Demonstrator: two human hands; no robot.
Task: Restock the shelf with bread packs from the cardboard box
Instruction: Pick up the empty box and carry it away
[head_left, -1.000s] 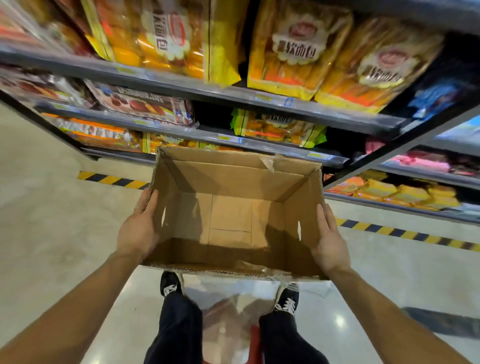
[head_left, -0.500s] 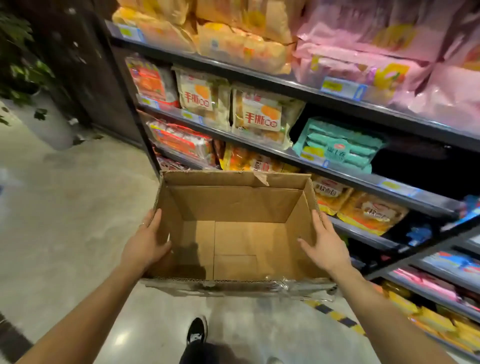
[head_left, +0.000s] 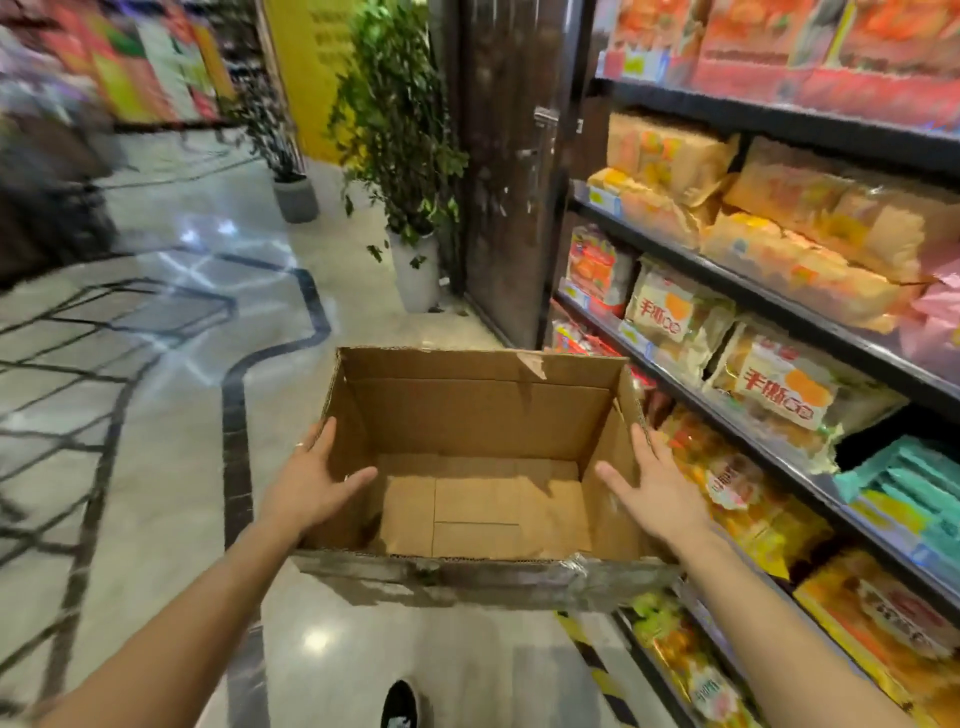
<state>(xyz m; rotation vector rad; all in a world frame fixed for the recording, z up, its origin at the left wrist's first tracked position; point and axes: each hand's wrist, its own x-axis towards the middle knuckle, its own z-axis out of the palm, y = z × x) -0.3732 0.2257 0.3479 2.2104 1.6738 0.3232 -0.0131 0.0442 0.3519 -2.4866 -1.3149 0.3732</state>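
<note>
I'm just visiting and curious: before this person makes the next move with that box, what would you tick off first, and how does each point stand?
1. Grip on both sides: the left hand and right hand lie flat against the cardboard box side walls, thumbs over the rim: ok.
2. Box upright, opening facing up: ok.
3. Anything left inside to put out: only the bare cardboard floor shows: not ok.
4. Room on the shelf: a dark gap shows above the teal packs: ok.
5. Path ahead: a potted plant stands at the aisle end, and the floor just beyond the box is hidden: cannot tell.
</note>
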